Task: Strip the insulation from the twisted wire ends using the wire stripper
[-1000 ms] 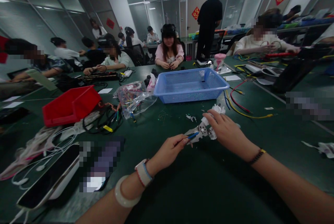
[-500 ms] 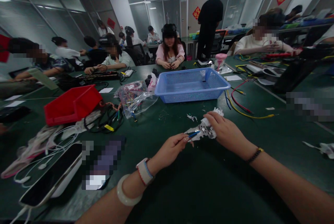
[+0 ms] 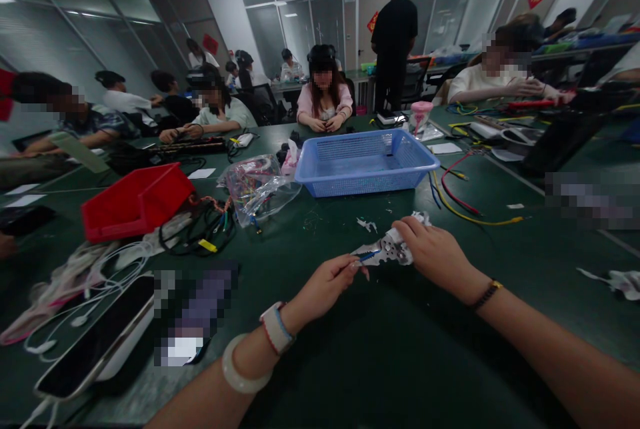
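Note:
My right hand (image 3: 434, 252) is closed around a metal wire stripper (image 3: 387, 250) with white handles, held just above the green table (image 3: 350, 349). My left hand (image 3: 327, 285) pinches a short blue wire (image 3: 369, 256) whose end sits in the tool's jaws. A white bracelet and a watch are on my left wrist, and a dark beaded band is on my right wrist.
A blue mesh basket (image 3: 365, 162) stands beyond my hands. Left of it lie a clear bag of coloured wires (image 3: 257, 189), a red bin (image 3: 135, 202) and tangled cables (image 3: 195, 229). Red and yellow wires (image 3: 465, 205) lie to the right. Several people sit around the table.
Both hands stayed together on the tool and wire, with only a slight shift. The standing person in black at the back moved a little to the left.

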Available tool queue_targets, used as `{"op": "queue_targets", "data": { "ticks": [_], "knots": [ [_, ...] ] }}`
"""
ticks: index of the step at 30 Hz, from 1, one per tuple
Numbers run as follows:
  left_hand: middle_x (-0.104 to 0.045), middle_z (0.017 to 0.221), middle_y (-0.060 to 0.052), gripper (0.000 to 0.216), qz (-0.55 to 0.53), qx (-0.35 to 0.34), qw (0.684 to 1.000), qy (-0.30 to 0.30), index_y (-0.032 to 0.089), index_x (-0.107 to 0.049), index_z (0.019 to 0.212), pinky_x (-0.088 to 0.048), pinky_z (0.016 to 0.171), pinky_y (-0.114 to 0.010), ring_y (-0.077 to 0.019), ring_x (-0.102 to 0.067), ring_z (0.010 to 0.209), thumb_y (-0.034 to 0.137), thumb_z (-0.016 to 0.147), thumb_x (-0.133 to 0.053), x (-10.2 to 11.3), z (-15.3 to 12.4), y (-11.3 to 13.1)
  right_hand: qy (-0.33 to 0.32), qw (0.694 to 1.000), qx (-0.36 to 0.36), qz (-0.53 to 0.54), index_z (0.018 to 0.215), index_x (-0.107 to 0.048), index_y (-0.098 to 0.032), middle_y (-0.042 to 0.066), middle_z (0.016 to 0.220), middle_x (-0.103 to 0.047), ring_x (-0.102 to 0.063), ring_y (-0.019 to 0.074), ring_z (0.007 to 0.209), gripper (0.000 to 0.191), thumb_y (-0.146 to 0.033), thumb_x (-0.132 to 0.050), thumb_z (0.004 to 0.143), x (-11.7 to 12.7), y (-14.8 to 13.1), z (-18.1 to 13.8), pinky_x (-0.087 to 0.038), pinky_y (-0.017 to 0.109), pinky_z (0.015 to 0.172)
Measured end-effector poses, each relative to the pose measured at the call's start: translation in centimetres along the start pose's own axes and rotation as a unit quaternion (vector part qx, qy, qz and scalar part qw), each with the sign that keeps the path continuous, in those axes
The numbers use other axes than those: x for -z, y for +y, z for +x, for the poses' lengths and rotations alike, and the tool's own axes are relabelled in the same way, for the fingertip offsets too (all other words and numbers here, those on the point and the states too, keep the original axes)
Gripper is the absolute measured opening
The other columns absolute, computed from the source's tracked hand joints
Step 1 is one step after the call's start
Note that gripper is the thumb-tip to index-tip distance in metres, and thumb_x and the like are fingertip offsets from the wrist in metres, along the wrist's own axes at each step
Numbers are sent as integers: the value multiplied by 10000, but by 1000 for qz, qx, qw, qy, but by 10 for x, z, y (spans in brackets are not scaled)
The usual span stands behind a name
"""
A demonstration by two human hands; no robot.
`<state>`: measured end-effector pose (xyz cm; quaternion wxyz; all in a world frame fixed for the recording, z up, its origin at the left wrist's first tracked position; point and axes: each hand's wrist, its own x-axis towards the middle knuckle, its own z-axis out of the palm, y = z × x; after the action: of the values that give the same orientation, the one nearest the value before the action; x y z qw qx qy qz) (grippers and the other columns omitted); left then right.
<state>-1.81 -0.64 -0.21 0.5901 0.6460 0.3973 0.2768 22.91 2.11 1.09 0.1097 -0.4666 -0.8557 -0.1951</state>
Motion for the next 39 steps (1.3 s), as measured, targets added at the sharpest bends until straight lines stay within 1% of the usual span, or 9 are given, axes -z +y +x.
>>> {"op": "queue_targets", "data": {
  "ticks": [8,12,19,24,28,31,35,39],
  "knots": [
    [-358,651,48,405,-1,6,1000,-8,133,-613,985,-214,499,-226,-88,-291,549,493,919,-441,-1,-1,5,-36,999,-28,-17,1059,-561,-139,96,976,-608,-557,149,617,220,-158,-460,865,6,-1,1,-348,276,530],
    [-341,637,56,433,-1,12,1000,-6,119,-609,987,-209,496,-219,-81,-283,537,514,907,-450,-1,0,5,-49,998,-36,-17,1011,-568,-144,81,929,-601,-553,154,607,175,-180,-464,874,8,-2,1,-317,276,528],
    [-296,604,72,419,-31,12,999,-13,120,-613,980,-185,478,-219,-73,-263,507,504,909,-459,-2,1,2,-55,998,-38,-6,970,-573,-146,70,902,-604,-541,147,622,146,-186,-463,883,8,-2,2,-289,268,541],
    [-286,615,72,433,-39,16,999,-8,118,-623,1000,-185,480,-218,-73,-261,513,510,900,-468,-3,0,4,-43,998,-34,-18,949,-573,-152,62,880,-600,-529,154,619,138,-197,-459,886,6,-1,1,-284,276,552],
    [-297,621,70,436,-44,16,999,-17,115,-625,1029,-184,481,-219,-72,-266,517,503,901,-473,-3,0,3,-35,999,-19,-33,936,-571,-135,77,901,-601,-532,155,640,140,-157,-445,879,5,1,1,-286,280,566],
    [-303,626,69,443,-48,20,998,-20,115,-621,1048,-191,483,-217,-72,-271,522,508,893,-489,-2,1,0,-33,999,-23,-36,941,-570,-134,80,908,-601,-534,156,648,143,-161,-442,883,5,1,1,-286,282,569],
    [-297,622,69,436,-36,27,999,-5,121,-630,1034,-200,485,-216,-74,-275,523,508,897,-485,-2,1,-1,-40,998,-34,-33,926,-573,-138,76,892,-606,-538,155,656,146,-157,-433,890,8,0,2,-302,283,589],
    [-314,624,66,418,-34,30,999,-9,127,-639,1025,-205,485,-213,-73,-283,524,496,897,-489,-3,1,0,-25,998,-41,-41,947,-573,-144,76,890,-616,-553,158,680,151,-140,-432,892,8,0,2,-318,279,600]
  ]
}}
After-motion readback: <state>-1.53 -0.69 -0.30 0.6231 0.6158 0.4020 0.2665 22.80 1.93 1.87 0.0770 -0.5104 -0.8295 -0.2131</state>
